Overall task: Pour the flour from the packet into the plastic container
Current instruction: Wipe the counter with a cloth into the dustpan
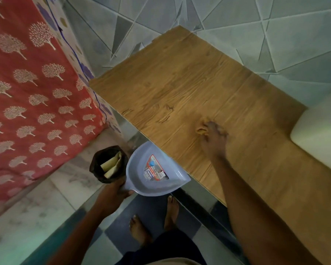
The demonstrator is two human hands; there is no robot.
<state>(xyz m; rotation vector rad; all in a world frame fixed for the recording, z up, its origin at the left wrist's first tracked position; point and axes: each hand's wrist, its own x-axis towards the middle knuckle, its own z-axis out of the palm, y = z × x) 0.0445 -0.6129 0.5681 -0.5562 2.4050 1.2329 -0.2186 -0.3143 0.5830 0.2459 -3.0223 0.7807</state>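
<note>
Left hand [113,190], 7 o'clock: fingers closed round dustpan [155,171] handle, pan held at table [180,83] edge. Right hand [213,138], centre: fingers curled on a small yellow-brown wad, blurred. Whitish plastic container [319,134], 3 o'clock, on table.

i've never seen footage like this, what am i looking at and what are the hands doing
There is one picture, taken by a wide-angle camera worn on a person's head, looking down at their own bare arms and feet. No machine is involved.

The left hand grips the handle of a pale blue plastic dustpan, held just below the edge of the wood-grain table top. The right hand presses a small tan cloth or sponge on the table, apparently wiping towards the pan. A whitish plastic container stands at the table's right edge. On the floor sits a dark round bin holding crumpled yellowish packaging.
</note>
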